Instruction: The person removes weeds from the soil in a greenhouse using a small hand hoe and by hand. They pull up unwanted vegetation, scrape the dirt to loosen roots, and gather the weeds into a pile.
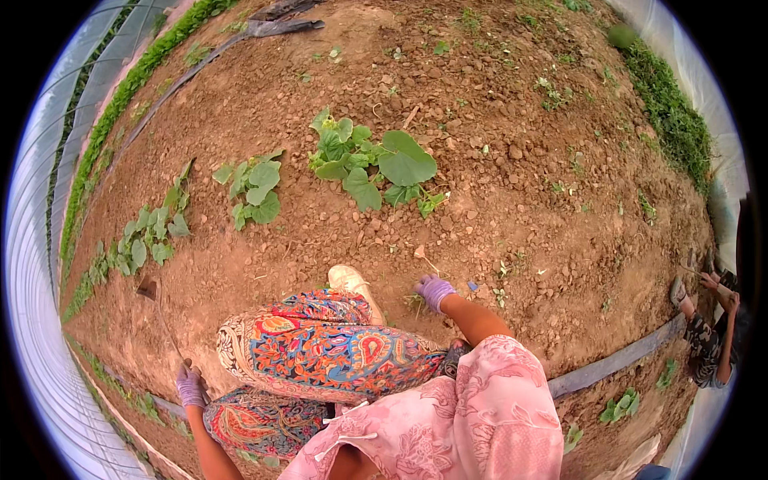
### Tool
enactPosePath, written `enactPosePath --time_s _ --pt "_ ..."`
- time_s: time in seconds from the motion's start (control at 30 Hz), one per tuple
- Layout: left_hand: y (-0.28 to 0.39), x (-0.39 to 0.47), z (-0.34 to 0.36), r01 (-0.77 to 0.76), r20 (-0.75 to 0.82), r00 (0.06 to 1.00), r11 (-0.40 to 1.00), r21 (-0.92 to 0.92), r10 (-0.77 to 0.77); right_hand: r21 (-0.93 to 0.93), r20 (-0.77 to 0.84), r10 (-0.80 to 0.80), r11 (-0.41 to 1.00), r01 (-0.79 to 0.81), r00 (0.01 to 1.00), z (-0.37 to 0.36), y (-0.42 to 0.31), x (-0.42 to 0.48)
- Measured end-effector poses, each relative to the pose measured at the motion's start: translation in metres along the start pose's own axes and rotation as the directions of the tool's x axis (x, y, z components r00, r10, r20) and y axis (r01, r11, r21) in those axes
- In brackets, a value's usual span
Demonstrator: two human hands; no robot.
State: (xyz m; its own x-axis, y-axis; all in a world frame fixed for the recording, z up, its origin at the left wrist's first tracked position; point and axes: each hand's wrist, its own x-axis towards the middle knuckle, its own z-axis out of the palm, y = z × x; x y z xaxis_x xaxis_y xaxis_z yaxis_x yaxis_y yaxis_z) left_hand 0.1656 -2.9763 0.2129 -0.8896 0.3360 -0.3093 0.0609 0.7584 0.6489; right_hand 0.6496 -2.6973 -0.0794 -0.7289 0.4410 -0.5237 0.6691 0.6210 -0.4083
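My left hand (192, 384), in a purple glove, is closed around the thin handle of a hoe at the lower left. The hoe's dark metal blade (147, 288) rests on the brown soil. Right of my white shoe (348, 279), my right hand (434, 291), also in a purple glove, reaches down to the ground beside a small tuft of weeds (414, 301). Its fingertips are bent, and whether they hold anything is unclear. A small blue scrap (473, 286) lies to its right. Broad-leaved vine plants (408, 159) grow ahead of me.
Smaller vine plants (258, 186) grow to the left. Black strips of sheeting (618, 360) lie on the soil at right and upper left. A co-worker (714, 336) crouches at the far right, holding a tool. Plastic greenhouse walls (36, 210) curve along both sides.
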Motion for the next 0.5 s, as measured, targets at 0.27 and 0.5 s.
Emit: enactPosePath --time_s 0.27,0.5 --pt "0.018 0.013 -0.018 -0.066 0.008 0.998 0.997 -0.036 0.066 -0.239 -0.557 0.136 0.919 -0.315 0.819 -0.237 0.072 -0.138" --pt "0.024 0.031 0.004 -0.149 0.064 0.986 0.984 -0.095 0.155 0.508 -0.742 0.669 0.523 -0.684 -0.04 -0.454 0.135 -0.354"
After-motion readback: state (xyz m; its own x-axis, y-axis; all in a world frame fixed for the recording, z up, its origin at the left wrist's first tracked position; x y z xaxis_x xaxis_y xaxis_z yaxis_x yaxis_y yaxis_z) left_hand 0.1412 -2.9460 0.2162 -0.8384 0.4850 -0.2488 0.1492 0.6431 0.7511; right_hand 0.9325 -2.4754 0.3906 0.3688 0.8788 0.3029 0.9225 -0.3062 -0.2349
